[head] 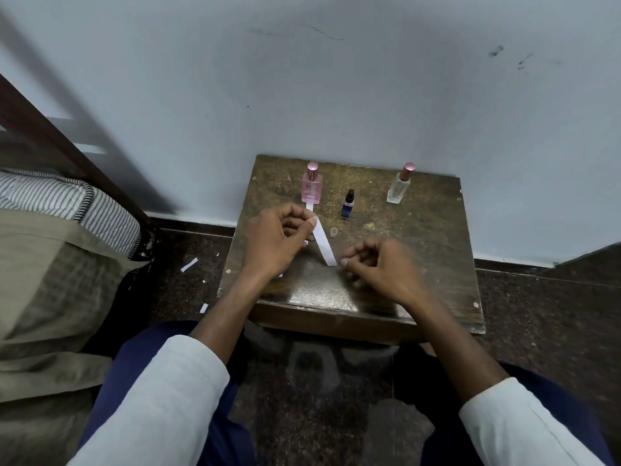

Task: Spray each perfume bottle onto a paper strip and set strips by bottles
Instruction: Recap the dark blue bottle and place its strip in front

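both forearms reaching forward from white sleeves, wrists low. left hand (pixel 275 240) curled, thumb and fingers pinching the upper part of a paper strip (pixel 323 242). right hand (pixel 376 265) loosely curled, fingertips at the strip's lower end, slightly blurred.

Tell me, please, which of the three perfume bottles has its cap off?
The small dark blue bottle in the middle. Its black sprayer is bare, and a small clear cap stands on the table beside it. The pink bottle and clear bottle wear pink caps.
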{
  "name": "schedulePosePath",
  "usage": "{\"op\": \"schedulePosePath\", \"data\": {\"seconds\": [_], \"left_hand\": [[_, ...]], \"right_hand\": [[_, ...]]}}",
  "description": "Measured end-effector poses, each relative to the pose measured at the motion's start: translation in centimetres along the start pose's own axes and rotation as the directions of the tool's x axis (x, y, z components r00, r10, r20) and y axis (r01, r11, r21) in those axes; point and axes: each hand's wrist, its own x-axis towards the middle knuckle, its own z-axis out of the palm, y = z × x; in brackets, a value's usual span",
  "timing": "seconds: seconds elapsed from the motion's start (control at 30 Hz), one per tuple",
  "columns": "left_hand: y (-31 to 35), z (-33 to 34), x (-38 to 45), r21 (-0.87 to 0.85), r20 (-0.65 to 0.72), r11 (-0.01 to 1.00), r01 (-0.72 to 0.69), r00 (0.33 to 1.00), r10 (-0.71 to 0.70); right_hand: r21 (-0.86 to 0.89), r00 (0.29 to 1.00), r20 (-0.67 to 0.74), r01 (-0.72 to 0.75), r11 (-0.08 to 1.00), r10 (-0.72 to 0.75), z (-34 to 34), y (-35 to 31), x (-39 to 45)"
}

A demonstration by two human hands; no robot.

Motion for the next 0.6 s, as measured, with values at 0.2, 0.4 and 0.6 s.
{"op": "schedulePosePath", "data": {"seconds": [0.2, 0.4, 0.6], "left_hand": [[-0.2, 0.3, 0.3, 0.063, 0.081, 0.997, -0.045, 0.996, 0.040], [-0.7, 0.7, 0.6, 0.122, 0.087, 0.990, -0.071, 0.994, 0.061], [-0.8, 1.5, 1.4, 0.166, 0.060, 0.985, -0.046, 0.998, 0.036]], "right_hand": [[-0.240, 0.951, -0.245, 0.132, 0.962, -0.191, 0.5, -0.6, 1.5], [-0.309, 0.931, -0.206, 0.230, 0.923, -0.301, 1.6, -1.3, 3.7], [-0.413, 0.936, -0.125, 0.252, 0.875, -0.329, 1.8, -1.5, 5.1]]}}
